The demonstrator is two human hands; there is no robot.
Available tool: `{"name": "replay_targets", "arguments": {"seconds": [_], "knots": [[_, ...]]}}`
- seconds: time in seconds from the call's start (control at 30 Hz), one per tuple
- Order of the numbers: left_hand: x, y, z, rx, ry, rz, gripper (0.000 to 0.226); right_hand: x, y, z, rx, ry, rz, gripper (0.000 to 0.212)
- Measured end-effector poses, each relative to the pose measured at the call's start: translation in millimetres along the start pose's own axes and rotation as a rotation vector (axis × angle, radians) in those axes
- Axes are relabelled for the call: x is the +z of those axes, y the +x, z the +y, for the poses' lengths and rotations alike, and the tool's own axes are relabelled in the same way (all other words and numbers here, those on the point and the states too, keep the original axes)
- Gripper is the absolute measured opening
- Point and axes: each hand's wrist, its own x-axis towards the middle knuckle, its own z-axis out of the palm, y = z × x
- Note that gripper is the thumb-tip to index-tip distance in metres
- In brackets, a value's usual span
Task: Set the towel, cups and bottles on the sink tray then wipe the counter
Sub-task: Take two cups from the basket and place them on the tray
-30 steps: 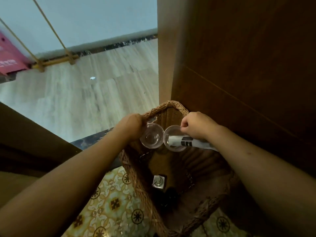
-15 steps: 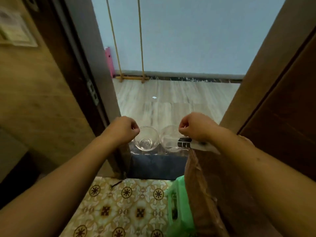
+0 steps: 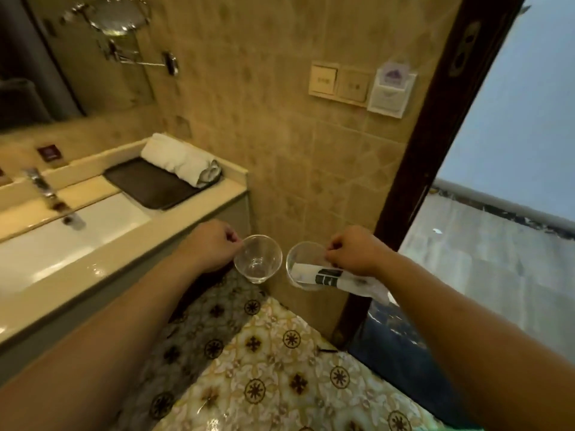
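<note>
Two clear cups: left hand [image 3: 214,244] pinches one cup [image 3: 257,259] by its rim, right hand [image 3: 354,250] pinches the other cup [image 3: 303,264] plus a sachet [image 3: 329,276]; we judge them light, slippery, breakable; keep rim grips

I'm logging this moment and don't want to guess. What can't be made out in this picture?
Head view only:
- Print on the white packet: motion blur makes it unreadable.
- Markings on the wall switches and card holder: too small.
- Sink basin and faucet: cut off by the left edge, blurred.
- Tray surface under the rolled towel: hidden by the towel.
- Bottles: none in view.
</note>
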Motion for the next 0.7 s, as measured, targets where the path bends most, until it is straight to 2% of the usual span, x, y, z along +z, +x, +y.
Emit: {"name": "replay_targets", "arguments": {"seconds": [0.2,0.3,0.5,0.7], "knots": [[-49.1,7.0,-96.7,-0.186,-0.097,0.077,0.019,50.6,80.7,-97.7,-0.160,0.059,-0.127,0.022],[-62.5,25.2,-134.2,-0.269,-0.098,0.099,0.019,70.5,127.2,-132.1,-0.193,0.082,-0.166,0.018],[-90.1,99.0,-192.3,-0.437,-0.141,0.153,0.015,89.4,244.7,-183.2,-0.237,0.113,-0.223,0.020],[-126.1,190.9,-226.6,-0.586,-0.174,0.230,0.017,78.9,371.0,-231.5,-0.274,0.109,-0.259,0.027]]}}
